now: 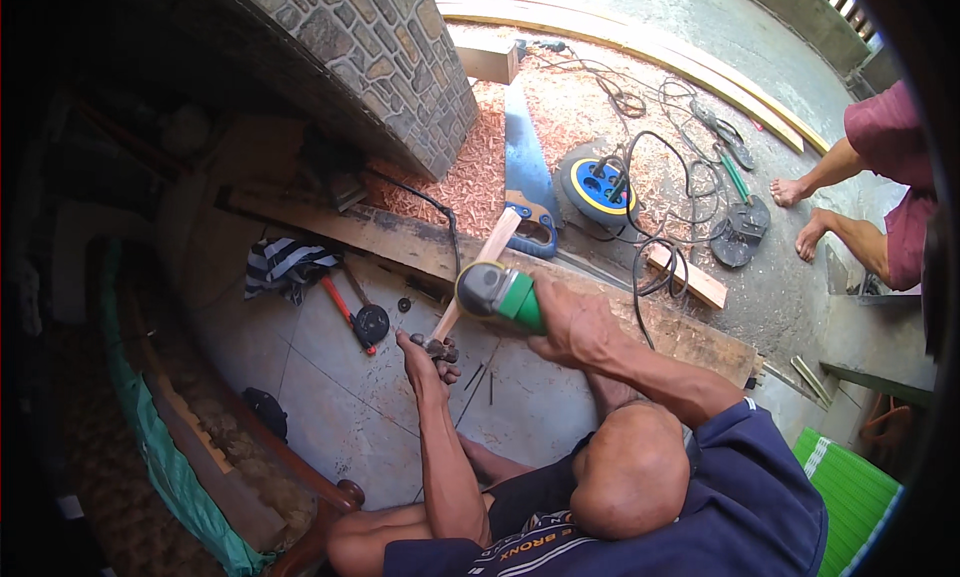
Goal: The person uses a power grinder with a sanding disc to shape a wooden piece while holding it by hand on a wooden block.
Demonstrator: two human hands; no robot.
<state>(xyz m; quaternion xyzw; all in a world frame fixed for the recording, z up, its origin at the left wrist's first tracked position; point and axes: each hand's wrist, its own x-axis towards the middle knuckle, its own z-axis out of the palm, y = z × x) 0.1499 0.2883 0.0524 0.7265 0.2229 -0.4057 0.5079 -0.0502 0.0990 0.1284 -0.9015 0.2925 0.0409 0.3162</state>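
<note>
My left hand (427, 362) is closed round the lower end of a slim, pale wooden stick (497, 239), which slants up and away over a long plank. My right hand (575, 322) grips the green body of an angle grinder (500, 295). Its rounded dark head lies across the middle of the stick. The grinder hides the contact between disc and wood. Dark lumps show at my left fingers; I cannot tell whether they are fingertips or something held. Just beyond the stick's far end, a handsaw (528, 167) lies flat.
The worn plank (370, 232) crosses in front of me. Beyond are wood shavings (470, 162), a blue-and-black cable reel (597, 189), tangled cords and a wood block (688, 275). A red-handled tool (345, 312) and striped cloth (285, 267) lie left. Another person's bare feet (805, 227) are right.
</note>
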